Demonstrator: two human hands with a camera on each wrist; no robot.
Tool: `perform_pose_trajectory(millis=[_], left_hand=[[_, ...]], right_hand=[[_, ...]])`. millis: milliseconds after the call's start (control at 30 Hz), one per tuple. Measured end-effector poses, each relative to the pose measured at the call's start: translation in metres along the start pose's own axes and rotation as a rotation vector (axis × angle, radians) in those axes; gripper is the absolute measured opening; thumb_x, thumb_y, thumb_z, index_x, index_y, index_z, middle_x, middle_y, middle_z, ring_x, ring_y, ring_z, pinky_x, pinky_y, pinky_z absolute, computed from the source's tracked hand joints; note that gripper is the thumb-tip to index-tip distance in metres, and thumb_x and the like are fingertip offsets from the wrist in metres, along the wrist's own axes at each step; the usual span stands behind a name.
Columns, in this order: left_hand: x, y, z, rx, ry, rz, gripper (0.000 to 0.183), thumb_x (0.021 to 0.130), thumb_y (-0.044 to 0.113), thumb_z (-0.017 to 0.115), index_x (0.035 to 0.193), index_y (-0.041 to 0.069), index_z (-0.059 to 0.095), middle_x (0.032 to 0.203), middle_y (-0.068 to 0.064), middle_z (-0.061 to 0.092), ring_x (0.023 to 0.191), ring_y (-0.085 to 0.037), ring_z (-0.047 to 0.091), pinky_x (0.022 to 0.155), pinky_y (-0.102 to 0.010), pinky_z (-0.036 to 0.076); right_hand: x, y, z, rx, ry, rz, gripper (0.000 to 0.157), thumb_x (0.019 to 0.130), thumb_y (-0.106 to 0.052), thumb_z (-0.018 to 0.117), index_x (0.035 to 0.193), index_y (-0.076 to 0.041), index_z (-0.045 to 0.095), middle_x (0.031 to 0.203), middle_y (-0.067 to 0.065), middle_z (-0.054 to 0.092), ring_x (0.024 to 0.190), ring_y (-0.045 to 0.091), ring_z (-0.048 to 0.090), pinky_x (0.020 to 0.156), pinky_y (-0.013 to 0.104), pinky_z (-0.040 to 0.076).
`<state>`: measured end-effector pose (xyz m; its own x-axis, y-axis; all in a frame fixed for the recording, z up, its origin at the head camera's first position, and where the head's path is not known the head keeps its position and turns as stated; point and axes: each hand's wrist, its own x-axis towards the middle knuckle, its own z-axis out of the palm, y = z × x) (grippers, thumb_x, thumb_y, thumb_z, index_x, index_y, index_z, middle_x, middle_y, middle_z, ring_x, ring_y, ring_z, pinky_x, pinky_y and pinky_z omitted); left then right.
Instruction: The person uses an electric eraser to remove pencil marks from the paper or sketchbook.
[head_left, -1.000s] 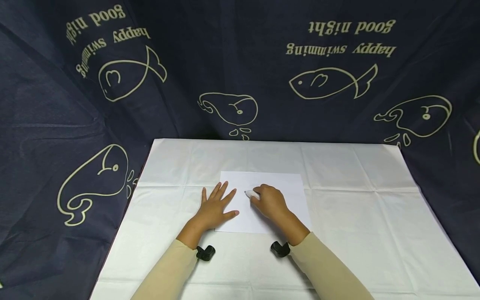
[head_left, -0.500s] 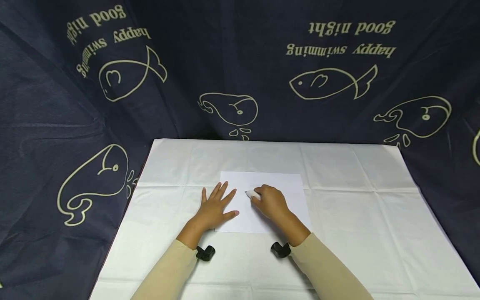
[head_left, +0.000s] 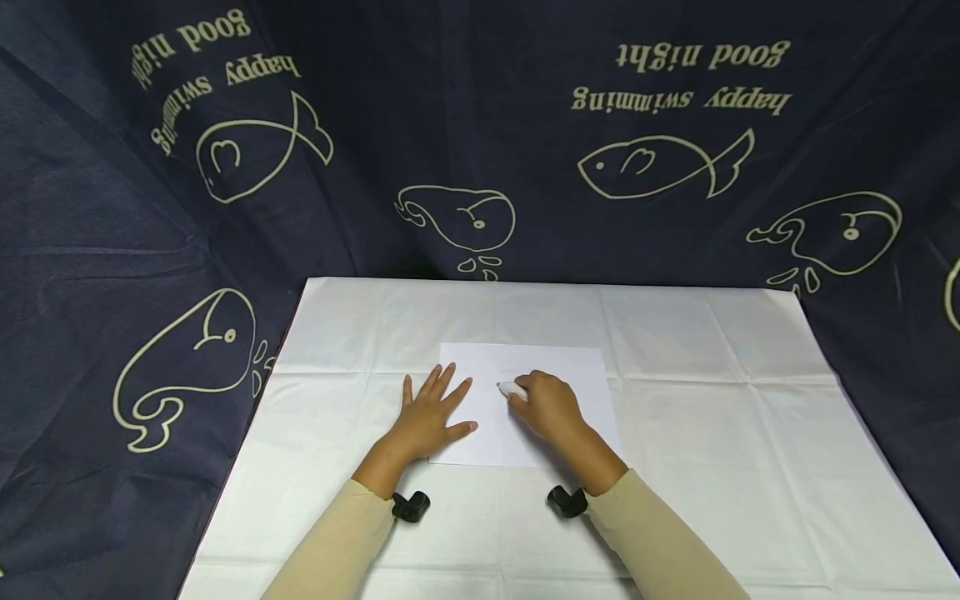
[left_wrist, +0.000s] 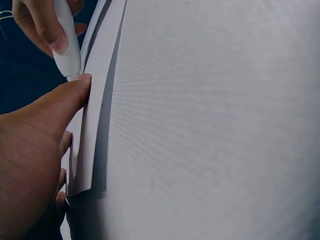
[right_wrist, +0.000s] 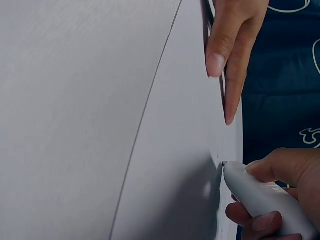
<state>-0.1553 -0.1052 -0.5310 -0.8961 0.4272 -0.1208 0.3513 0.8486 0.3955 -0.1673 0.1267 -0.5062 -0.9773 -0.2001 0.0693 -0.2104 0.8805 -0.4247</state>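
A sheet of white paper [head_left: 495,450] lies on the white-covered table. My left hand [head_left: 426,423] rests flat on its left part with the fingers spread; its thumb [left_wrist: 70,100] shows large in the left wrist view. My right hand [head_left: 551,408] grips a thick white pen [right_wrist: 265,197], shaped like a correction pen, between thumb and fingers. The pen's small dark tip points left and meets the sheet near its middle, right of my left fingertips. In the head view, the pen's rear is hidden in the hand. Any marks on the sheet are too faint to tell.
A creased white cloth [head_left: 712,467] covers the table. Behind and to the left hangs a dark blue curtain [head_left: 480,100] printed with whales, fish and words. Black wrist cameras [head_left: 411,506] sit at both cuffs.
My right hand and the white pen have shifted slightly right across the sheet, mostly in the last half second. The left hand stays in place.
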Motion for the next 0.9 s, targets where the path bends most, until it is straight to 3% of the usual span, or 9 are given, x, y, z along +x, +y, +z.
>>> perform_pose_trajectory(millis=[200, 333, 633, 900], left_hand=[[0.0, 0.0, -0.001, -0.001, 0.001, 0.0, 0.075, 0.098, 0.058, 0.056, 0.16, 0.024, 0.032, 0.172, -0.01, 0.012, 0.16, -0.033, 0.005, 0.119, -0.074, -0.004], [0.0, 0.0, 0.0, 0.002, -0.001, -0.002, 0.074, 0.098, 0.057, 0.056, 0.16, 0.025, 0.032, 0.172, -0.01, 0.011, 0.16, -0.033, 0.005, 0.119, -0.074, -0.003], [0.002, 0.0, 0.002, 0.015, -0.006, -0.006, 0.074, 0.098, 0.058, 0.055, 0.16, 0.026, 0.031, 0.172, -0.008, 0.011, 0.16, -0.032, 0.005, 0.119, -0.073, -0.003], [0.002, -0.001, 0.002, 0.01, -0.006, -0.006, 0.075, 0.098, 0.058, 0.055, 0.161, 0.026, 0.03, 0.172, -0.008, 0.01, 0.16, -0.032, 0.004, 0.12, -0.073, -0.004]], right_hand=[[-0.002, 0.005, -0.001, 0.013, 0.006, 0.042, 0.026, 0.09, -0.021, 0.074, 0.11, -0.004, 0.077, 0.091, 0.013, 0.074, 0.072, 0.023, 0.065, 0.065, 0.041, 0.053], [0.0, 0.004, 0.0, 0.031, -0.022, 0.027, 0.028, 0.092, -0.023, 0.073, 0.111, -0.004, 0.077, 0.094, 0.013, 0.074, 0.073, 0.023, 0.066, 0.067, 0.04, 0.054], [0.011, 0.008, 0.0, 0.0, 0.026, 0.04, 0.026, 0.091, -0.02, 0.072, 0.111, -0.003, 0.077, 0.091, 0.014, 0.074, 0.074, 0.026, 0.067, 0.066, 0.043, 0.053], [0.016, 0.008, 0.001, 0.007, -0.007, 0.05, 0.028, 0.092, -0.021, 0.07, 0.113, -0.003, 0.076, 0.095, 0.015, 0.074, 0.076, 0.026, 0.067, 0.067, 0.042, 0.055]])
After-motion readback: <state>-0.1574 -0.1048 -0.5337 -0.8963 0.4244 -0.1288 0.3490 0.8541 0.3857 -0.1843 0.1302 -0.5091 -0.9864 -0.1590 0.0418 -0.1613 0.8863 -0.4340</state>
